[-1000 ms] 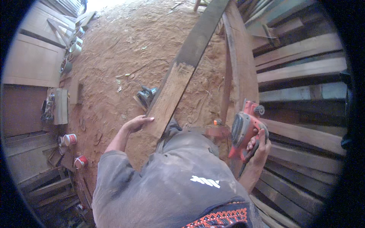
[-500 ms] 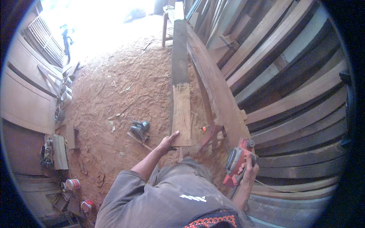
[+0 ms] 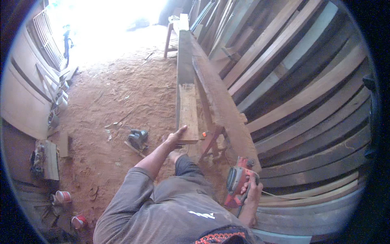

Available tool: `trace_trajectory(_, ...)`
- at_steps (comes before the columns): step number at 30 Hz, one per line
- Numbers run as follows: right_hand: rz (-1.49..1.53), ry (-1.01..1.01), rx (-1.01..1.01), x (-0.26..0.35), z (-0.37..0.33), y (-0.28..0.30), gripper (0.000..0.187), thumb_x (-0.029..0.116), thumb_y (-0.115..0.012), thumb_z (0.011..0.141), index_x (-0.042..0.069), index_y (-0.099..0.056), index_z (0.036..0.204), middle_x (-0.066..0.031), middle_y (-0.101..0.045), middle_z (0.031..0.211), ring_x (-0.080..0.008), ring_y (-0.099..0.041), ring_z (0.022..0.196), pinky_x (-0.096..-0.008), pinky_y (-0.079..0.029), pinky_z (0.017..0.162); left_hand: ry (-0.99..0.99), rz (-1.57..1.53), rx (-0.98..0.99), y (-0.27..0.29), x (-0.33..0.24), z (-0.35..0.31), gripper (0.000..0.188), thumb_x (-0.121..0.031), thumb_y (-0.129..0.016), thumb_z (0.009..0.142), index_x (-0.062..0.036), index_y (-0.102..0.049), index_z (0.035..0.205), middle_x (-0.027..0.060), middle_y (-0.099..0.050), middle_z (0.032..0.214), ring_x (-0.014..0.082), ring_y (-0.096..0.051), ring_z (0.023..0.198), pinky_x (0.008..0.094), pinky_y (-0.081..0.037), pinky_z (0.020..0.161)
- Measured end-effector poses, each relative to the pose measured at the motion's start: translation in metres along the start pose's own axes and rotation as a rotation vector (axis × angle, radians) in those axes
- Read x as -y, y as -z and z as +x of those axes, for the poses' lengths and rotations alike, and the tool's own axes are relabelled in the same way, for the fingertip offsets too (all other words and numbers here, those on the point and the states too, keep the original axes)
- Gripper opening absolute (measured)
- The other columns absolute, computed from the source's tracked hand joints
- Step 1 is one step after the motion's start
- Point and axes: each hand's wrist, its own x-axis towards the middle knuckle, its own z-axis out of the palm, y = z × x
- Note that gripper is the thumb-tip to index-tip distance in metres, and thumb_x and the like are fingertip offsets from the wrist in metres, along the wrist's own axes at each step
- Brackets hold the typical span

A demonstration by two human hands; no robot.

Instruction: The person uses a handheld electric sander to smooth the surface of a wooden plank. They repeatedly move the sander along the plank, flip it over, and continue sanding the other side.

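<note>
A long wooden beam runs away from me, its near stretch pale and freshly planed, its far stretch grey and rough. My left hand is closed around the left edge of its near end, thumb on top and fingers mostly hidden beneath. At my right side, my right hand grips the handle of a red and black electric planer, held tilted and apart from the beam. The planer is beside the near end of a broad brown plank bench.
Another power tool lies on the shaving-covered ground to the left. Stacked boards fill the right side. At far left are door panels, and nearer, two small red-and-white buckets. A stool stands at the beam's far end.
My view has shifted, so the surroundings sit further left in it. More of my leg and a foot show below the beam's end. Both hands keep their holds.
</note>
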Motion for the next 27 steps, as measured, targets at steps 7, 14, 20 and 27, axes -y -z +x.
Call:
trace_trajectory(7,-0.040,0.163,0.053,0.029,0.005,0.017,0.036,0.042,-0.074,0.094,0.008,-0.064,0.097,0.0025,-0.053,0.062,-0.0085,-0.050,0.045,-0.0264,-0.039,0.040,-0.095,-0.075,-0.024,0.047,-0.005,-0.017,0.085,-0.072,-0.074,0.079,-0.0092,-0.063,0.136,0.0117,-0.071,0.121,0.0279,-0.069,0.102,0.0420,-0.053,0.084)
trace_trajectory(14,0.016,0.105,0.137,0.030,0.029,0.026,0.032,0.037,-0.076,0.094,0.007,-0.067,0.098,0.0023,-0.054,0.062,-0.0080,-0.049,0.045,-0.0261,-0.040,0.040,-0.126,-0.115,-0.054,0.061,0.012,-0.042,0.074,-0.072,-0.067,0.086,-0.0112,-0.066,0.128,0.0058,-0.071,0.113,0.0234,-0.066,0.093,0.0404,-0.051,0.077)
trace_trajectory(20,-0.078,0.102,0.305,0.047,0.070,0.048,0.034,0.036,-0.076,0.094,0.004,-0.066,0.092,0.0011,-0.055,0.062,-0.0078,-0.051,0.046,-0.0252,-0.039,0.041,-0.134,-0.131,-0.078,-0.041,0.058,-0.072,0.075,-0.071,-0.068,0.085,-0.0057,-0.068,0.122,0.0097,-0.070,0.109,0.0225,-0.067,0.089,0.0358,-0.052,0.073)
trace_trajectory(27,-0.469,0.369,0.416,0.041,0.148,0.081,0.032,0.034,-0.077,0.092,0.004,-0.070,0.084,-0.0010,-0.063,0.065,-0.0088,-0.055,0.049,-0.0279,-0.042,0.044,-0.111,-0.159,-0.172,-0.119,0.120,-0.124,0.086,-0.070,-0.070,0.083,0.0011,-0.062,0.130,0.0134,-0.069,0.117,0.0267,-0.069,0.104,0.0405,-0.056,0.083)
